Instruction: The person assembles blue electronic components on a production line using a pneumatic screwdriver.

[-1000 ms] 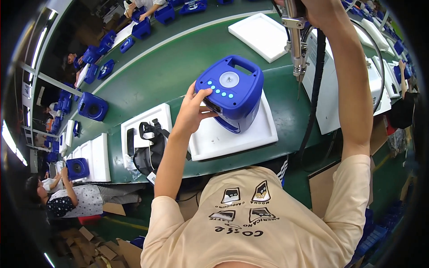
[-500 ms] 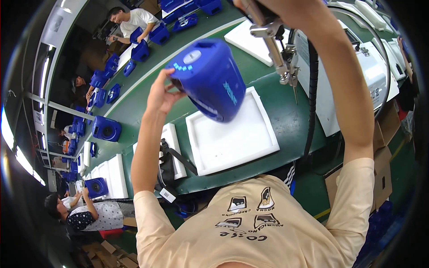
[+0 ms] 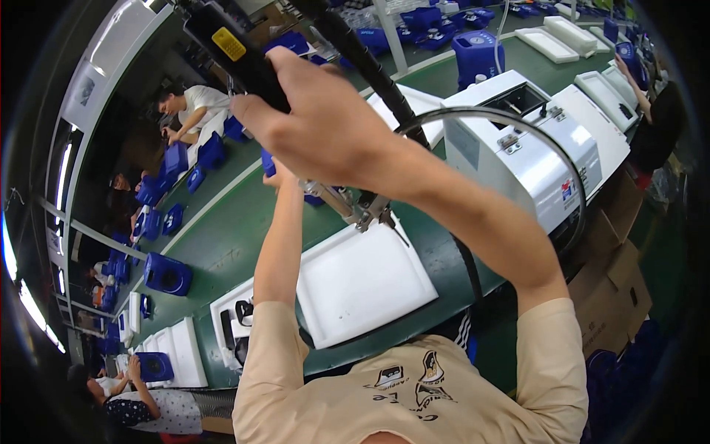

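Near: white foam tray (image 3: 366, 285) on green table (image 3: 222, 229). Beyond: right hand (image 3: 314, 122), fingers clamped around black driver handle (image 3: 250, 72). Left hand (image 3: 281, 177), partly hidden behind it, at blue housing (image 3: 267, 163) past tray; cannot tell finger grip. Farther right: white machine (image 3: 473, 148). Far left: co-worker (image 3: 203, 100).

I wear a beige, round-necked T-shirt (image 3: 481, 396) with short, loose sleeves (image 3: 551, 348); small dark drawings (image 3: 431, 369), one with a tan patch, and lettering (image 3: 390, 398) mark its front; white stripes (image 3: 464, 328) run down my dark legwear (image 3: 451, 331).
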Demonstrator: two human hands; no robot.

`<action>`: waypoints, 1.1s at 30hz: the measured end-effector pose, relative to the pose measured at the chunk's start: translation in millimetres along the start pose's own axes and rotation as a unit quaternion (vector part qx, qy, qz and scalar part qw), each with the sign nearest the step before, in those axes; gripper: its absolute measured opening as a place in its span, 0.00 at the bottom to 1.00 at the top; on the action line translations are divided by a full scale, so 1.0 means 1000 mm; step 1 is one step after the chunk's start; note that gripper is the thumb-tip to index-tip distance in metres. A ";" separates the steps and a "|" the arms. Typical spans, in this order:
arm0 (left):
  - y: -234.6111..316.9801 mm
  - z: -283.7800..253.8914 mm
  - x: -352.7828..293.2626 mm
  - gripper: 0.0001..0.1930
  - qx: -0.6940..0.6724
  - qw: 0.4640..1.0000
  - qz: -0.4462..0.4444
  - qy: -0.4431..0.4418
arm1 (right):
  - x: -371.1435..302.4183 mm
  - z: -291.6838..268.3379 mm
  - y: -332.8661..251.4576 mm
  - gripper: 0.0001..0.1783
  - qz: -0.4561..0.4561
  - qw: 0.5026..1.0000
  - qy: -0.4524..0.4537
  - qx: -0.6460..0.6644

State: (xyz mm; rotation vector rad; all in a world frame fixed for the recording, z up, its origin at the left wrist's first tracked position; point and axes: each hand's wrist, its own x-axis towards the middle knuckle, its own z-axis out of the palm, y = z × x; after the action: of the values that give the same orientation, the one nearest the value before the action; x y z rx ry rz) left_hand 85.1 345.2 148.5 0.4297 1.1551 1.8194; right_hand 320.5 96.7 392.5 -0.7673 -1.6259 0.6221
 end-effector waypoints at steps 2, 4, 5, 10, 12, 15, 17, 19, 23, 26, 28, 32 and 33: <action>0.027 -0.001 0.008 0.51 -0.010 0.996 -0.092 0.009 | 0.001 0.004 -0.004 0.19 0.004 1.000 -0.003 0.008; 0.033 0.004 0.010 0.52 -0.018 0.982 -0.187 0.017 | 0.005 0.012 -0.001 0.20 0.010 1.000 -0.005 -0.004; 0.042 -0.005 0.010 0.52 -0.021 0.972 -0.234 0.021 | 0.007 0.020 0.003 0.20 0.010 1.000 -0.007 -0.008; 0.065 -0.143 0.042 0.51 0.092 0.995 -0.034 -0.031 | 0.018 0.081 -0.028 0.21 -0.029 0.997 -0.016 0.065; -0.011 -0.121 -0.026 0.43 0.337 0.938 0.074 -0.029 | 0.023 0.070 0.026 0.22 0.023 0.998 0.040 0.047; -0.032 -0.198 -0.101 0.32 0.589 0.746 0.286 -0.118 | 0.020 0.080 0.017 0.31 0.038 0.990 0.054 0.124; -0.054 -0.229 -0.153 0.35 0.683 0.621 0.360 -0.138 | 0.026 0.097 0.047 0.36 -0.052 0.980 0.176 0.072; -0.061 -0.256 -0.174 0.35 0.693 0.590 0.386 -0.152 | 0.032 0.114 0.054 0.39 -0.053 0.982 0.173 0.048; -0.073 -0.278 -0.169 0.35 0.682 0.618 0.362 -0.146 | 0.042 0.142 0.053 0.42 -0.085 0.971 0.222 0.036; -0.078 -0.273 -0.168 0.35 0.697 0.609 0.357 -0.127 | 0.035 0.146 0.054 0.43 -0.090 0.963 0.253 -0.008; -0.073 -0.277 -0.167 0.35 0.675 0.633 0.359 -0.123 | 0.017 0.148 0.061 0.43 -0.182 0.930 0.298 -0.114; -0.075 -0.280 -0.164 0.34 0.660 0.644 0.368 -0.119 | -0.099 0.158 0.095 0.28 -0.205 0.964 0.151 -0.078; -0.077 -0.281 -0.162 0.34 0.660 0.646 0.366 -0.117 | -0.142 0.169 0.114 0.27 -0.149 0.984 0.072 -0.069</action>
State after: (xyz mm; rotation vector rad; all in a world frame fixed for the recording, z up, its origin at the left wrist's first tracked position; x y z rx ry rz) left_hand 17.8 71.8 -30.3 2.1547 2.1622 1.0079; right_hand 187.3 63.2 186.0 -0.6364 -1.6206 0.2368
